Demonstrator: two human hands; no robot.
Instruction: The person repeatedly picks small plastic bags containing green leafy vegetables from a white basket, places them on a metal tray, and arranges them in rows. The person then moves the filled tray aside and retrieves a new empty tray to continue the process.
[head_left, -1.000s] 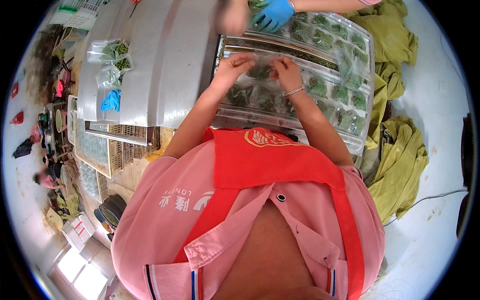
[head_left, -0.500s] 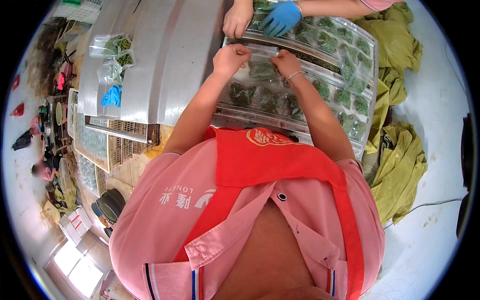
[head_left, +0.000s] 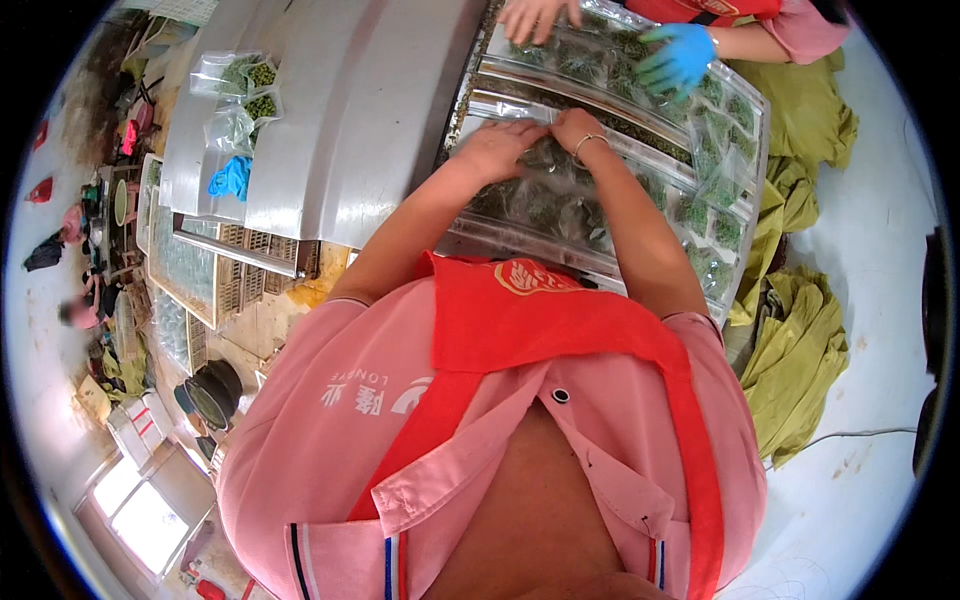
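A metal tray [head_left: 545,243] in front of me bears rows of clear plastic bags with green, leafy-looking contents. My left hand [head_left: 500,148] lies with its fingers stretched out over the upper part of a clear plastic bag [head_left: 546,160]. Close beside it, my right hand [head_left: 578,130], with a bracelet at the wrist, has its fingers bent down at the same bag's upper edge. Its fingertips are partly hidden. More filled bags [head_left: 545,208] lie between my forearms.
Across the tray, a co-worker's bare hand [head_left: 540,18] and blue-gloved hand [head_left: 677,60] hover over another row. A grey metal surface [head_left: 350,110] at left holds several filled bags [head_left: 248,90] and a crumpled blue glove [head_left: 231,178]. Yellow-green cloth [head_left: 795,340] hangs at right.
My hands have come together over the bag; the left has flattened from a pinch. The co-worker's hands have moved apart, the gloved one to the right. The view has shifted slightly.
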